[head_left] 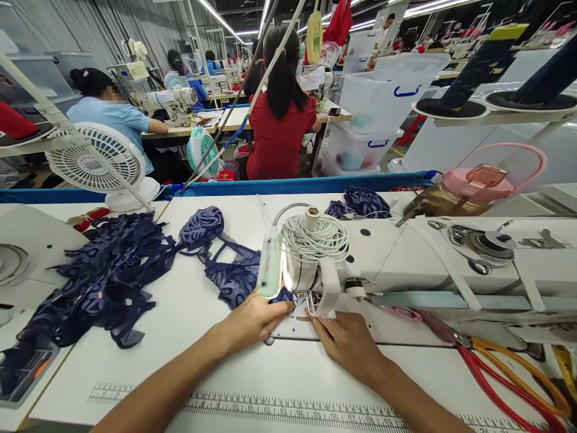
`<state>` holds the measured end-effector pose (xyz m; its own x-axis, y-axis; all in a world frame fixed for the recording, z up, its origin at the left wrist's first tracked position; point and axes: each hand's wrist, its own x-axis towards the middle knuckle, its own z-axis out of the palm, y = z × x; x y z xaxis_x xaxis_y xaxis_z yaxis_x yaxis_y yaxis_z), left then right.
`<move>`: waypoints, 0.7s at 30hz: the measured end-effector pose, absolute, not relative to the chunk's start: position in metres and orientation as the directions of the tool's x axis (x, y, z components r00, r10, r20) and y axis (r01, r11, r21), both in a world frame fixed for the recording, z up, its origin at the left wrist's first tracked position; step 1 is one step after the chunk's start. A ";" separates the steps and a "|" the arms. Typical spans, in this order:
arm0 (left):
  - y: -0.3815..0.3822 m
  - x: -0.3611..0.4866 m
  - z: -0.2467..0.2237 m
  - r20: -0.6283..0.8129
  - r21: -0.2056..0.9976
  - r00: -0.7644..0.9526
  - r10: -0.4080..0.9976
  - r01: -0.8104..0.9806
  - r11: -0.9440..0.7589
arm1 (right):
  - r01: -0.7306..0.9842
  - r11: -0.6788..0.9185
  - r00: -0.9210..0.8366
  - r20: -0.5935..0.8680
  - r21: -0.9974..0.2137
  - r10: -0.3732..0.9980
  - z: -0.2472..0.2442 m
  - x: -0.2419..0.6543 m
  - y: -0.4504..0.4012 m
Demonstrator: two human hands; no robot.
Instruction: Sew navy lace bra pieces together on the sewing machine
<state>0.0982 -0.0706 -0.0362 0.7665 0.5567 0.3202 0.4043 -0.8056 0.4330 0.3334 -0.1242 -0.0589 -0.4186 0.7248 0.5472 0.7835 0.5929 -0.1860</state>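
Observation:
A navy patterned bra (234,278) lies on the white table with one cup and its straps to the left. Its right end reaches the presser foot (299,298) of a white sewing machine (406,252). My left hand (252,320) is closed on the bra's edge, thumb pointing towards the foot. Just right of the needle area, my right hand (349,346) has its fingers together, the fingertips low by the foot. A small strip may be under them, but I cannot make it out. A small light (269,267) and a coil of white cord (315,236) hide part of the machine head.
A heap of navy pieces (103,270) lies left, more navy fabric (360,202) behind the machine. Red-handled scissors (482,373) and orange-handled ones rest at right. A pink-lidded bottle (478,186) and white fan (97,159) stand behind. A ruler (288,406) runs along the front. Co-workers sit beyond.

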 end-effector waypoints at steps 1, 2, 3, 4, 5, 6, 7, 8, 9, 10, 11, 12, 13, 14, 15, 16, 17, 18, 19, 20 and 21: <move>-0.068 0.099 -0.037 0.315 0.440 0.777 0.546 0.390 -0.809 | 0.784 0.587 -0.409 0.545 -0.202 0.732 -0.059 0.334 -0.124; -0.066 0.099 -0.037 0.311 0.444 0.784 0.537 0.380 -0.811 | 0.783 0.581 -0.398 0.539 -0.221 0.742 -0.060 0.334 -0.125; -0.063 0.100 -0.038 0.310 0.446 0.788 0.532 0.374 -0.813 | 0.781 0.576 -0.390 0.530 -0.243 0.753 -0.060 0.335 -0.125; -0.062 0.099 -0.039 0.308 0.446 0.791 0.528 0.370 -0.815 | 0.778 0.569 -0.382 0.519 -0.265 0.764 -0.061 0.335 -0.125; -0.060 0.099 -0.039 0.308 0.444 0.794 0.525 0.368 -0.817 | 0.777 0.562 -0.373 0.511 -0.284 0.774 -0.061 0.335 -0.125; -0.059 0.098 -0.040 0.307 0.442 0.797 0.520 0.365 -0.819 | 0.776 0.556 -0.366 0.504 -0.299 0.782 -0.062 0.335 -0.125; -0.058 0.097 -0.040 0.306 0.440 0.800 0.515 0.361 -0.822 | 0.776 0.549 -0.358 0.500 -0.309 0.788 -0.062 0.336 -0.126; -0.057 0.096 -0.040 0.305 0.440 0.805 0.510 0.356 -0.825 | 0.777 0.544 -0.354 0.497 -0.315 0.793 -0.062 0.336 -0.126; -0.056 0.096 -0.041 0.302 0.439 0.809 0.503 0.350 -0.827 | 0.779 0.540 -0.349 0.494 -0.319 0.796 -0.063 0.336 -0.126; -0.056 0.095 -0.041 0.300 0.439 0.814 0.498 0.346 -0.829 | 0.780 0.536 -0.348 0.488 -0.323 0.800 -0.063 0.336 -0.126; -0.055 0.095 -0.040 0.297 0.437 0.815 0.497 0.347 -0.830 | 0.779 0.533 -0.349 0.478 -0.329 0.806 -0.064 0.336 -0.126; -0.055 0.096 -0.040 0.294 0.432 0.815 0.500 0.353 -0.830 | 0.778 0.529 -0.349 0.467 -0.338 0.812 -0.065 0.337 -0.125; -0.056 0.096 -0.039 0.294 0.419 0.811 0.506 0.366 -0.831 | 0.777 0.525 -0.349 0.456 -0.347 0.819 -0.066 0.337 -0.125; -0.057 0.097 -0.038 0.294 0.396 0.807 0.512 0.385 -0.834 | 0.777 0.520 -0.347 0.448 -0.355 0.824 -0.067 0.337 -0.124; -0.060 0.099 -0.037 0.296 0.361 0.803 0.517 0.407 -0.839 | 0.777 0.519 -0.346 0.447 -0.357 0.825 -0.068 0.337 -0.124; -0.064 0.101 -0.036 0.303 0.312 0.800 0.518 0.431 -0.847 | 0.777 0.521 -0.346 0.452 -0.353 0.822 -0.068 0.337 -0.125; -0.070 0.103 -0.035 0.316 0.253 0.797 0.516 0.453 -0.855 | 0.777 0.525 -0.347 0.459 -0.347 0.818 -0.068 0.337 -0.126; -0.076 0.105 -0.035 0.343 0.184 0.791 0.507 0.472 -0.862 | 0.777 0.530 -0.351 0.464 -0.341 0.813 -0.068 0.337 -0.128; -0.083 0.107 -0.036 0.388 0.111 0.781 0.490 0.489 -0.865 | 0.775 0.537 -0.358 0.469 -0.332 0.807 -0.068 0.336 -0.131; -0.088 0.108 -0.039 0.441 0.046 0.765 0.469 0.503 -0.863 | 0.777 0.538 -0.363 0.466 -0.327 0.807 -0.068 0.336 -0.133; -0.092 0.110 -0.044 0.530 -0.024 0.733 0.427 0.516 -0.856 | 0.776 0.545 -0.378 0.457 -0.318 0.805 -0.068 0.336 -0.135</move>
<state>0.1097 -0.0921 -0.0439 0.7327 0.4272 0.5297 0.5163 -0.8561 -0.0238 0.3358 -0.1346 -0.0677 -0.3784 0.8048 0.4573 0.7758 0.5452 -0.3177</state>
